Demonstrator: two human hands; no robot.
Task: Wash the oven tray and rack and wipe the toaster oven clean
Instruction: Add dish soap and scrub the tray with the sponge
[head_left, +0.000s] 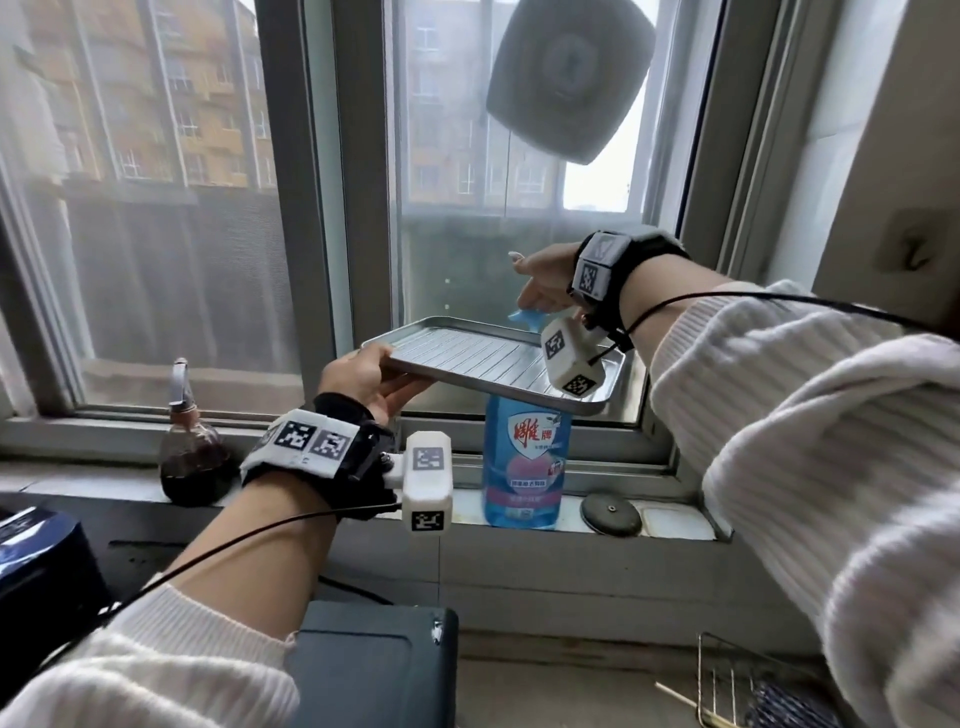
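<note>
Metal tray, ribbed and shiny, is up in the air in front of the window, and I've got it by its near left edge with my left hand, thumb over the rim, fingers curled underneath. It sits roughly level, tipped a little toward me. My right hand is over the tray's far right side, pressing down on the pale blue pump head of the detergent bottle; fingers bent over the top, one fingertip sticking out toward the glass. That blue bottle stands on the windowsill, its body showing below the tray, so the tray hides its neck. On the sill to the left is a dark glass cruet, and to the right of the bottle a round grey disc. Down at the lower right corner I can see the wire rack lying on the counter. A dark box-shaped appliance sits below my left forearm.
</note>
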